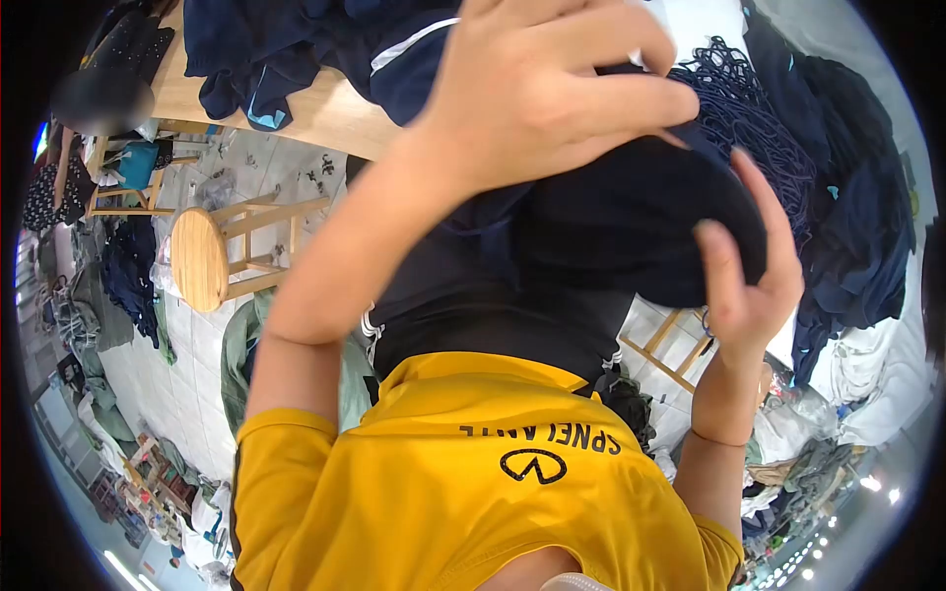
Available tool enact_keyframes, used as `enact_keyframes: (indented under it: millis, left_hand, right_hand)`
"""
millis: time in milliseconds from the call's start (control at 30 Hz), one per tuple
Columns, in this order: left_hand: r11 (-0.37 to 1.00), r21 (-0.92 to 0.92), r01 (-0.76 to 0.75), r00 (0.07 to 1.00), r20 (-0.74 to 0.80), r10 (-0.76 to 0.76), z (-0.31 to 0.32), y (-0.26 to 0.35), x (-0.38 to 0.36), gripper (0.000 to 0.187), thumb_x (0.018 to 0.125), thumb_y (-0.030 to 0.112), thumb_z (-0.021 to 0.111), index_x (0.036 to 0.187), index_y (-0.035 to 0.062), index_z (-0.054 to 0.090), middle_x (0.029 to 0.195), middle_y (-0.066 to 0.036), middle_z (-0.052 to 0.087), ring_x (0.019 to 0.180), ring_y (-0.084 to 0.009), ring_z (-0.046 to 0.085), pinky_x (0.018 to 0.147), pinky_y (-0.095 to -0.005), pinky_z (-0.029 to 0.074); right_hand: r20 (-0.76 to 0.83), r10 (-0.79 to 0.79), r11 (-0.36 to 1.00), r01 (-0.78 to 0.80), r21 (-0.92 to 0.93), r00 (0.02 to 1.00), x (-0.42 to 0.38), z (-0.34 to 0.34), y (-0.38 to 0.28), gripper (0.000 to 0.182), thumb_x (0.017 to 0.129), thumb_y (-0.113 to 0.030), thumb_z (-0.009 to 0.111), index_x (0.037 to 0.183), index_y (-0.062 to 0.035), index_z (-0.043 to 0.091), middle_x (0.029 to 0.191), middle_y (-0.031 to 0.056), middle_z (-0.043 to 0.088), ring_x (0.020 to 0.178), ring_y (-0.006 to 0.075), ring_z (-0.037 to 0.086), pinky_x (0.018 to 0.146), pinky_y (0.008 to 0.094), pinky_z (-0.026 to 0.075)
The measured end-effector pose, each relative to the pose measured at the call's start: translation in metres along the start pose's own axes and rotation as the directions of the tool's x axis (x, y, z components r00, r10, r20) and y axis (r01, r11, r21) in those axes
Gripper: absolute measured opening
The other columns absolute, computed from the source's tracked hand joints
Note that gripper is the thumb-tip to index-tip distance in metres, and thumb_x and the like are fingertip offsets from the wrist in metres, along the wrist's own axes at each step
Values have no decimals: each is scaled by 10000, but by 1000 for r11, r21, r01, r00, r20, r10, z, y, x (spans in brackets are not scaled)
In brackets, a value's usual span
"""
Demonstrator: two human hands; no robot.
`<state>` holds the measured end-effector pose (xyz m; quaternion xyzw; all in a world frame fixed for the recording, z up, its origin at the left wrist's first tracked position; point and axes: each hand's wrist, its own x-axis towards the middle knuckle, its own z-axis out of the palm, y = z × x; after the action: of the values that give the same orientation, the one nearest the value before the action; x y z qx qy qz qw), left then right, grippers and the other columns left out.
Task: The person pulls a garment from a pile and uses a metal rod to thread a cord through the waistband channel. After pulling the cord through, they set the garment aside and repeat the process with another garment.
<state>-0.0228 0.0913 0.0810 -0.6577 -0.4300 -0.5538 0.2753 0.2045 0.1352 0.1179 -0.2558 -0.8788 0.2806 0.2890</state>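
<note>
A dark navy piece of cloth, perhaps a garment, hangs over my lap and bulges toward the right. My left hand is at its upper edge with bent fingers, and dark fabric shows between the fingers and thumb. At the cloth's right edge, my right hand grips it between thumb and fingers. The fingertips of my left hand are partly hidden. Just beyond the hands lies a tangle of navy cords.
Navy garments with light trim lie on the wooden table. More dark fabric drapes at the right. A round wooden stool stands on the tiled floor at left. Clothes are heaped around, and another person is at the far left.
</note>
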Motion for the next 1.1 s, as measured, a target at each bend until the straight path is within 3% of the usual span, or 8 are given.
enact_keyframes:
  millis: [167,300,367,400,500,700,900,1100]
  left_hand:
    - [781,23,624,777,81,-624,14,49,-51,377,704,119,789,1069,155,705,973,-32,599,905,-234,533,791,-316,438]
    - [610,-99,787,561,526,-639,-9,48,-95,210,841,34,661,1047,-7,654,897,-95,661,721,-232,597,697,-245,469]
    - [340,-159,927,333,767,-548,-30,45,-96,162,887,78,643,1014,-22,655,877,-39,671,732,-142,587,680,-227,456]
    - [-27,6,1000,-18,890,-455,-40,44,-87,160,918,107,628,1010,-19,662,860,4,665,749,-74,559,667,-224,446]
    - [-157,-138,978,93,960,-265,-57,34,-77,223,897,89,656,1069,-53,657,900,-15,683,782,-60,578,732,-212,477]
    - [-294,-30,955,-4,993,-114,-67,29,-62,253,849,67,709,1060,-64,663,934,-39,698,822,-82,612,783,-236,507]
    - [19,15,1000,-13,994,-106,-51,37,-60,283,798,164,776,969,-48,698,868,-63,718,735,-83,621,705,-221,492]
    - [280,-15,960,67,982,-178,-51,50,-62,246,778,202,780,821,-18,678,696,-104,650,554,-146,553,557,-262,420]
  right_hand:
    - [-105,218,974,-211,76,970,-11,-21,18,269,825,0,698,1091,10,654,919,44,680,808,71,593,747,183,444]
    - [-43,402,909,-393,138,914,-16,-35,25,124,810,-41,734,876,-19,631,768,-22,602,684,17,493,636,150,365]
    - [-51,426,901,-419,112,903,-14,-33,26,200,801,-64,747,780,-58,548,705,-57,517,637,8,415,595,156,314]
    - [-42,445,890,-437,133,894,-15,-35,30,210,803,-65,744,778,-60,535,697,-61,501,631,10,400,589,158,305]
    - [-8,467,877,-462,136,884,-16,-37,38,201,849,-49,662,787,-69,472,718,-60,421,666,22,355,614,170,272]
    - [29,448,887,-448,107,894,-22,-37,41,137,886,5,526,831,-72,426,797,-43,376,724,34,327,655,180,252]
    - [108,465,826,-474,306,879,-23,-15,31,173,907,-16,554,841,-80,407,756,-56,366,683,25,326,600,172,276]
    - [203,217,961,-245,125,955,-21,-16,32,216,892,-48,603,890,-73,389,965,88,665,782,78,473,738,194,400]
